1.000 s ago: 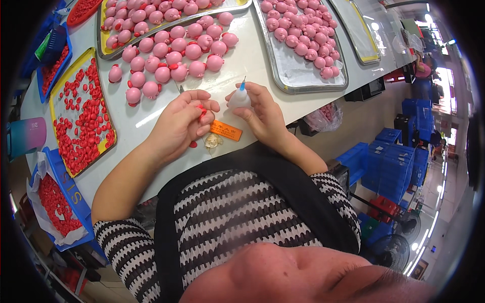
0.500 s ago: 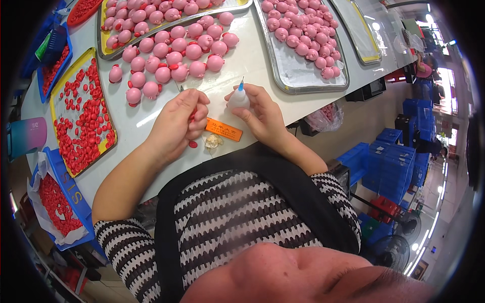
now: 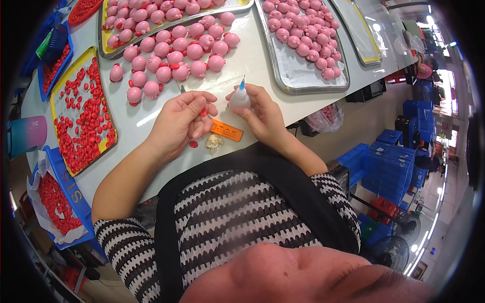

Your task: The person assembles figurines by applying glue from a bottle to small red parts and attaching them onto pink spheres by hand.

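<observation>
My left hand [image 3: 179, 121] pinches a small red oval piece [image 3: 204, 111] between thumb and fingers; the other fingers are loosely curled. My right hand [image 3: 260, 111] is closed around a white squeeze bottle [image 3: 239, 98], held upright with its blue needle tip pointing up. The two hands are apart, and the needle does not touch the red piece. Below them on the table lie another red oval piece [image 3: 193, 144], an orange printed strip [image 3: 227, 131] and a small cream-coloured lump [image 3: 213, 141]. Pink round figures [image 3: 197, 69] with red parts stand in rows beyond my left hand.
A yellow-lined tray [image 3: 60, 108] of red pieces lies at left, near a blue bin [image 3: 70, 194] with more and a teal-purple cup [image 3: 29, 135]. Metal trays at the back hold pink figures, one tray [image 3: 310, 90] right of centre. Blue crates [image 3: 389, 164] stand at right.
My left hand has uncurled its fingers somewhat, so the red piece at the thumb shows more clearly. My right hand and the bottle have hardly moved.
</observation>
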### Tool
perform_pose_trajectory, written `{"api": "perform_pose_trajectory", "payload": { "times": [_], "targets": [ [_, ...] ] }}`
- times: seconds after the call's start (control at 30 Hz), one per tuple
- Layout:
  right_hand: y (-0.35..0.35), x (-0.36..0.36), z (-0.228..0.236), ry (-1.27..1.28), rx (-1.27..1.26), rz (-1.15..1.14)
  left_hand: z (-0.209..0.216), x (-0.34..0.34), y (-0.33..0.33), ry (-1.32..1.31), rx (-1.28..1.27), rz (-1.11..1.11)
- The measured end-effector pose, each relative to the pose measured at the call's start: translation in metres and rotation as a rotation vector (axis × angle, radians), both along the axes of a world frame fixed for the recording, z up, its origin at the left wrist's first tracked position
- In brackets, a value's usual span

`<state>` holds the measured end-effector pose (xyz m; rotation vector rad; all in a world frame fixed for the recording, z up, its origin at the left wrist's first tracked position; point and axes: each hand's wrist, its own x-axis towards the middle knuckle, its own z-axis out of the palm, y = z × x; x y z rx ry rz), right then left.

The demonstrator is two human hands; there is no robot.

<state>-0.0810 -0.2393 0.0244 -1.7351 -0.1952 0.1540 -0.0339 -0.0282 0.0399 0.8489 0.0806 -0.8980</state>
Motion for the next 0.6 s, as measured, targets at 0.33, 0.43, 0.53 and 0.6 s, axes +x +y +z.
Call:
{"api": "perform_pose_trajectory", "payload": {
  "times": [0.33, 0.43, 0.53, 0.6],
  "targets": [
    [-0.001, -0.001, -0.001, 0.009, 0.008, -0.001, -0.003, -0.004, -0.003, 0.180, -0.104, 0.006],
    [-0.003, -0.001, -0.003, 0.010, -0.009, 0.000, 0.002, -0.002, -0.009, 0.223, -0.147, 0.059],
    [-0.003, 0.000, -0.002, 0.005, -0.001, -0.004, 0.002, 0.001, -0.010, 0.122, -0.086, 0.144],
    [-0.004, 0.000, -0.003, -0.008, -0.006, -0.013, 0.002, 0.001, -0.010, 0.008, -0.030, 0.162]
  ]
}}
